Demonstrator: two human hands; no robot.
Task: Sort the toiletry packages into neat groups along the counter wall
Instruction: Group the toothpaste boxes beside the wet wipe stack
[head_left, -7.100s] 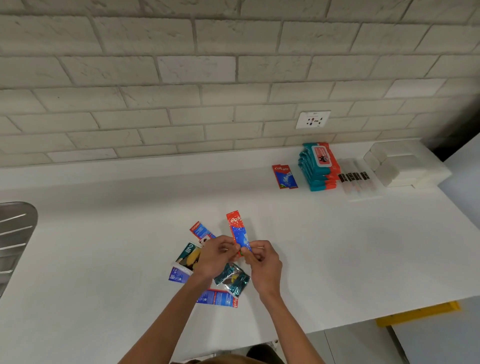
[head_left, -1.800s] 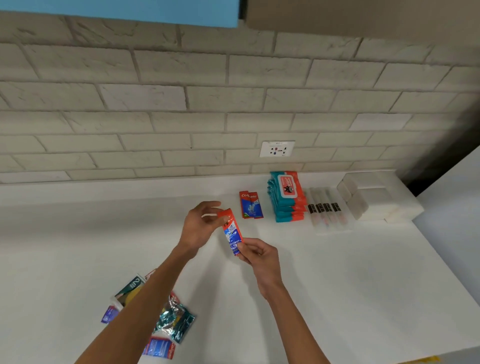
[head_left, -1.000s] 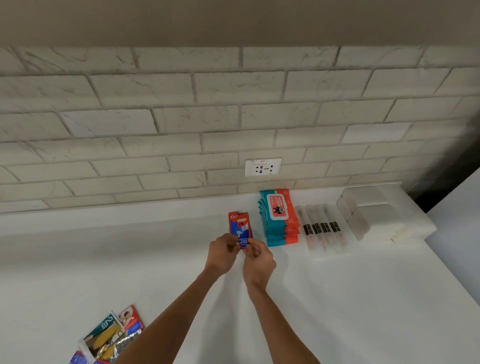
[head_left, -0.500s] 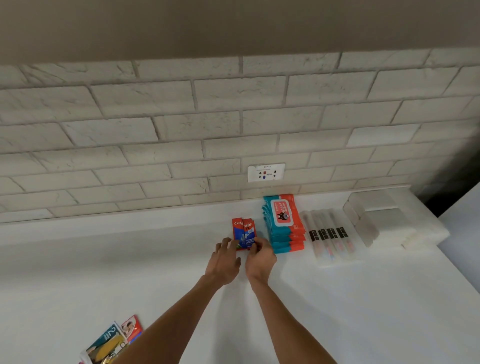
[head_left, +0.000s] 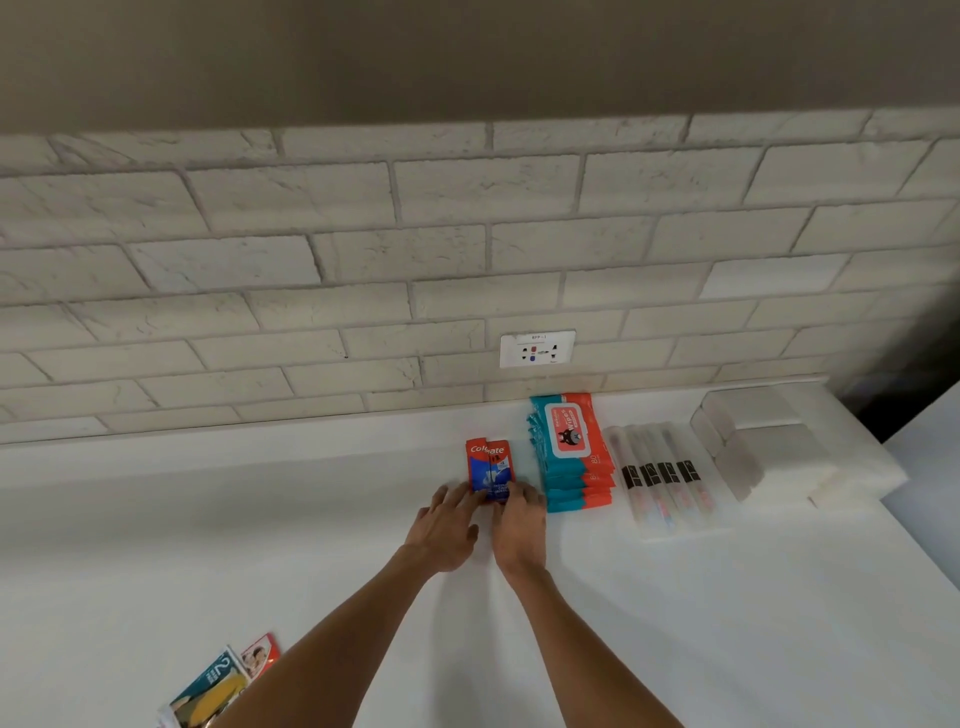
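Pressing the toothpaste packets (head_left: 488, 467) with straight fingers of left hand (head_left: 444, 525) and right hand (head_left: 519, 525), we risk an uneven push skewing them.

The worktop (head_left: 208, 519) is plain white. Behind it the brick wall (head_left: 363, 260) is off-white, with grey mortar lines in a staggered pattern, under a flat taupe band (head_left: 467, 52). The socket plate (head_left: 537, 349) is white with small red, blue and black marks.

The toothpaste sachets (head_left: 488, 465) are red on top with white lettering and blue below. At their 3 o'clock, the wet-wipe packs (head_left: 569, 441) are teal with coral-red ends; the top one carries a coral label with a black figure. Further toward 3 o'clock, the toothbrushes (head_left: 660, 473) in clear wrap bear black bands, and the stacked blocks (head_left: 763, 441) are white.

At 7 o'clock, the teal sachet (head_left: 213, 686) shows a white "2" and yellow, and the red sachet (head_left: 260, 652) has white on it.
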